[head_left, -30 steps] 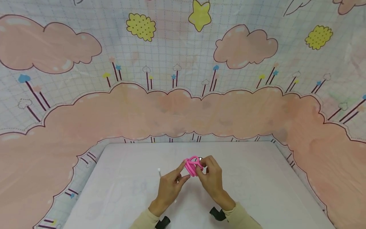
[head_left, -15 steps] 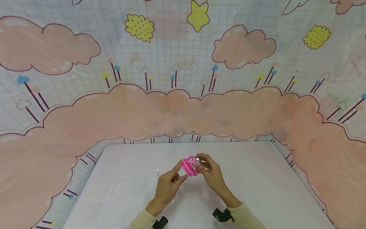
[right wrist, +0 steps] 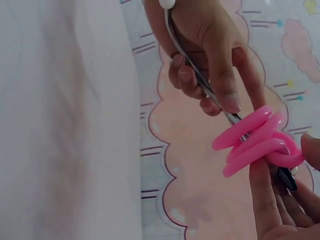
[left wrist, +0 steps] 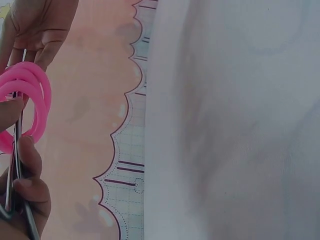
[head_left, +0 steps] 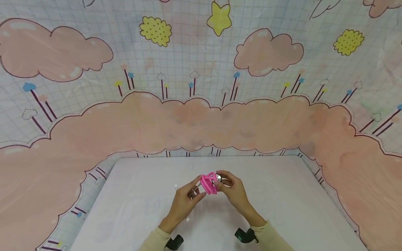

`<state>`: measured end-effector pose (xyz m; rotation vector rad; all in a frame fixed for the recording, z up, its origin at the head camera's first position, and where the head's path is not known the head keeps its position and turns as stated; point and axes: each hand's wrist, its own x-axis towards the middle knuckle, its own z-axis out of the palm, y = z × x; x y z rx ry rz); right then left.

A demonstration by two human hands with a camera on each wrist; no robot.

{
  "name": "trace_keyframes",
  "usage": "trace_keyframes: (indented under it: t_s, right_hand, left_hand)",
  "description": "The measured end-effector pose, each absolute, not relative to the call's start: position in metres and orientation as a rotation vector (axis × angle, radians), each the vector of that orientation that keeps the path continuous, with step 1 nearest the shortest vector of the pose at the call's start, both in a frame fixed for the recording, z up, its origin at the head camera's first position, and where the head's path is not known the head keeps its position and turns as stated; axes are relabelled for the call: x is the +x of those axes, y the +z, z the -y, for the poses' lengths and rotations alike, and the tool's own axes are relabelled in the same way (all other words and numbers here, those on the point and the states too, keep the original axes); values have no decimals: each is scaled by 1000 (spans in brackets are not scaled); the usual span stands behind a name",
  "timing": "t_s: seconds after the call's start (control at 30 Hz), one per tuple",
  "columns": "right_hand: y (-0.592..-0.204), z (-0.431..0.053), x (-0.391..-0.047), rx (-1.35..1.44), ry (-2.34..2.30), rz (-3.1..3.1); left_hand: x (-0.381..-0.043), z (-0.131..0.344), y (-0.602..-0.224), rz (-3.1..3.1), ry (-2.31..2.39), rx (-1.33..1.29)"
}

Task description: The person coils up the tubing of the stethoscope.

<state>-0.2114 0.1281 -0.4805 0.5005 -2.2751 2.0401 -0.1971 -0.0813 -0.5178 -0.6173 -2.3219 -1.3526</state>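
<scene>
Between both hands, above the white table (head_left: 141,223), is a stethoscope whose pink tubing (head_left: 208,184) is wound into a several-turn coil. My left hand (head_left: 183,205) grips its metal ear tubes, with fingertips at the coil's left side. In the right wrist view, one ear tube (right wrist: 186,55) runs up past the left hand (right wrist: 217,40) to a white ear tip (right wrist: 168,3). My right hand (head_left: 233,195) pinches the far end of the coil, by the round, dark-rimmed chest piece (head_left: 218,178). Fingers partly hide the chest piece.
Behind and around the table spreads a patterned cloth (head_left: 194,123) with pink clouds. The table's far edge lies just beyond the hands. Each wrist carries a small black camera mount, the left one (head_left: 175,242) and the right one (head_left: 245,235), hanging low over the tabletop.
My right hand has shifted slightly right and its fingers have eased back, so more of the chest piece shows. The left hand has tilted a little, baring more of the metal tubes.
</scene>
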Motion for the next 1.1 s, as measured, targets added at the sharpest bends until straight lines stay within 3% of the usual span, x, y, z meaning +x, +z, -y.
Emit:
trace_keyframes:
  t_s: [1.1]
  right_hand:
    - [-505,-110,-250,123,2160,2179]
  left_hand:
    - [-236,96,-521,2513,-1332,-383]
